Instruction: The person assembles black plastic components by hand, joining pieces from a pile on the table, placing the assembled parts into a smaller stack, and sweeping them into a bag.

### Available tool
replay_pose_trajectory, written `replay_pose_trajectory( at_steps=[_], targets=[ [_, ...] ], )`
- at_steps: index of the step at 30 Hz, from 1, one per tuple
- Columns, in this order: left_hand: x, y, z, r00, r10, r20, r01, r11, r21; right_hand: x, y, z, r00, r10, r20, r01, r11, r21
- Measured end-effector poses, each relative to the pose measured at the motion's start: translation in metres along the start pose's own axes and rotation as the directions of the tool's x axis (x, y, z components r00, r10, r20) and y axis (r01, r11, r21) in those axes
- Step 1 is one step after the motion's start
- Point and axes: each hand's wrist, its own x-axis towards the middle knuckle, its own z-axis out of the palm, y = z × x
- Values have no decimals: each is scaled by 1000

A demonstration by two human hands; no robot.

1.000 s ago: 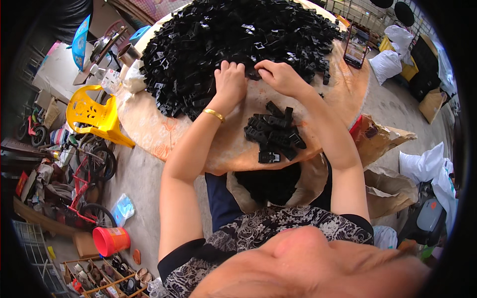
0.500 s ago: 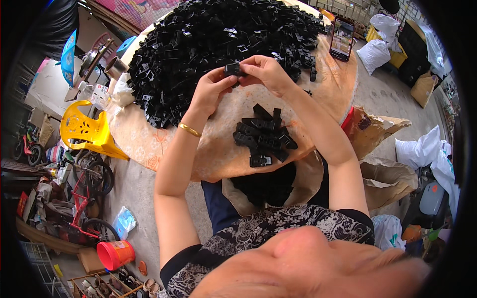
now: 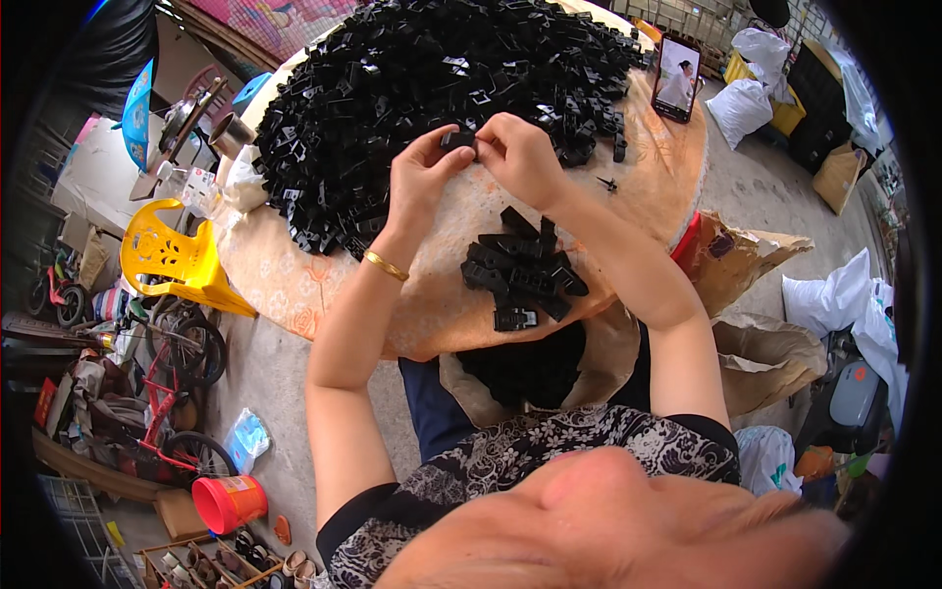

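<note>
Over the near edge of a big heap of black plastic parts (image 3: 412, 88), my two hands meet at one small black plastic part (image 3: 457, 140). My left hand (image 3: 424, 175) pinches it between thumb and fingers. The fingers of my right hand (image 3: 515, 162) are pinched together at the part's right end; a tiny piece between them cannot be made out. Closer to me, a small cluster of black plastic parts (image 3: 520, 265) lies on the orange patterned tablecloth (image 3: 422, 309).
A phone (image 3: 677, 79) stands at the table's right edge. In my lap is an open sack (image 3: 603, 358) with black contents. To the left are a yellow plastic chair (image 3: 177, 255), a red bicycle (image 3: 162, 393) and a red bucket (image 3: 229, 503). Paper sacks (image 3: 760, 358) stand at right.
My right hand has turned, its fingers curling tighter at the part's end. My left wrist has shifted slightly right. The phone screen, dark before, now shows a picture.
</note>
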Motion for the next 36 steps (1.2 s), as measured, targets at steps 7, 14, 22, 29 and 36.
replay_pose_trajectory(
  at_steps=[7,14,22,29,36],
  targets=[
    [1,1,-6,995,-76,65,96,909,-405,8,14,9,992,-6,128,-55,883,467],
    [-2,8,-8,993,-44,112,79,937,-339,9,8,-6,968,-18,251,-110,867,486],
    [-7,22,-10,917,-56,395,-60,959,276,32,34,-18,996,-37,-77,42,997,59],
    [-18,27,1,802,-25,597,-343,798,495,41,70,-12,987,-97,125,158,630,-760],
    [-4,-9,-15,972,155,177,-177,-17,984,44,71,0,993,-115,24,106,792,-601]
  ],
)
